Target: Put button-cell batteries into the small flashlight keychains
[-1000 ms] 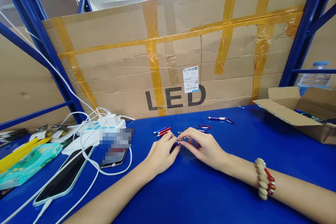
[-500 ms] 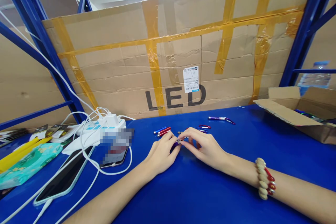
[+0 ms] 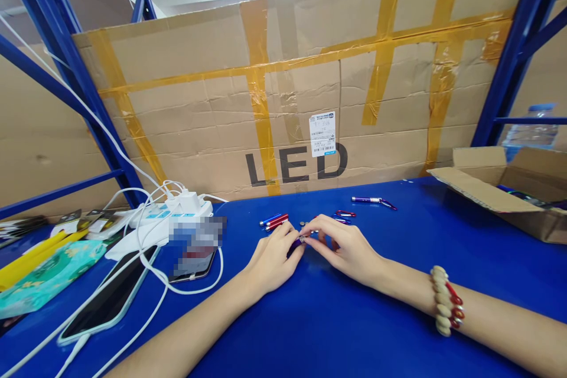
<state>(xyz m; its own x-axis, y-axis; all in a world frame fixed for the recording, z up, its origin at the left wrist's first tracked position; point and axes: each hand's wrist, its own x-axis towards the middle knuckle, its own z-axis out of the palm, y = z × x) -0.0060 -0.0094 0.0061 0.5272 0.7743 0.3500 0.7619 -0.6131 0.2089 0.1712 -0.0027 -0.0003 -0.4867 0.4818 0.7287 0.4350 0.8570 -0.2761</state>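
Note:
My left hand (image 3: 273, 260) is closed around a small purple flashlight tube (image 3: 294, 245), mostly covered by the fingers. Thumb and fingertips of my right hand (image 3: 343, 243) pinch a tiny silvery part (image 3: 302, 239) at the tube's end; its exact kind is too small to tell. Just beyond my left hand lie a red flashlight tube (image 3: 277, 222) and a blue one (image 3: 270, 220). Small round metal pieces (image 3: 302, 224) sit behind the fingertips. Past my right hand are a red carabiner (image 3: 345, 213) and a blue-purple one (image 3: 342, 220), partly hidden.
A purple flashlight with a carabiner (image 3: 374, 200) lies farther back. On the right stands an open cardboard box (image 3: 491, 192). To the left are a phone (image 3: 110, 298), white cables, a power strip (image 3: 195, 208) and a green packet (image 3: 57, 274). A cardboard sheet (image 3: 199, 130) walls the back.

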